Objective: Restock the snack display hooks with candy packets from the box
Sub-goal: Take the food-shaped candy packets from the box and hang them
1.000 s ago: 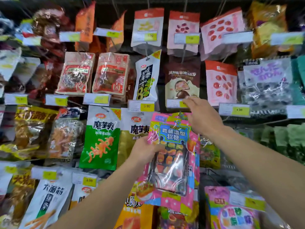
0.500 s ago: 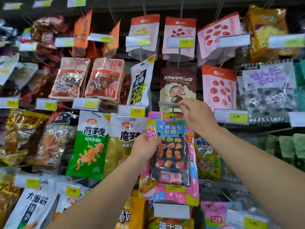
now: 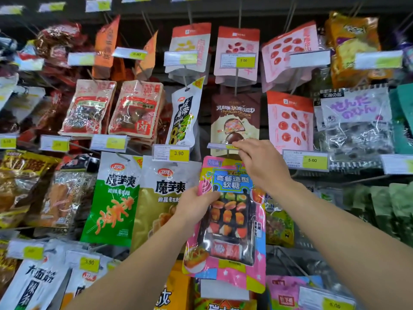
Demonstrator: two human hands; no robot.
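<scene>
A pink and blue candy packet [image 3: 228,222] with gummy shapes behind a clear window hangs in the middle of the snack wall. My left hand [image 3: 196,203] grips its left edge, thumb on the front. My right hand [image 3: 260,163] is at the packet's top edge, its fingertips pinching the price tag holder [image 3: 220,146] at the end of the hook, which is flipped up flat. The hook itself is hidden behind my fingers and the packet. The box is out of view.
Hooks with snack packets fill the wall: a green bag [image 3: 114,198] and a beige bag [image 3: 163,202] to the left, a brown chocolate pouch [image 3: 234,117] above, pink packets [image 3: 290,291] below right. Yellow price tags [image 3: 178,153] jut out from the hook ends.
The camera moved closer and tilted. The price tag holder has been flipped up by my right hand, and the candy packet now hangs straighter under the hook.
</scene>
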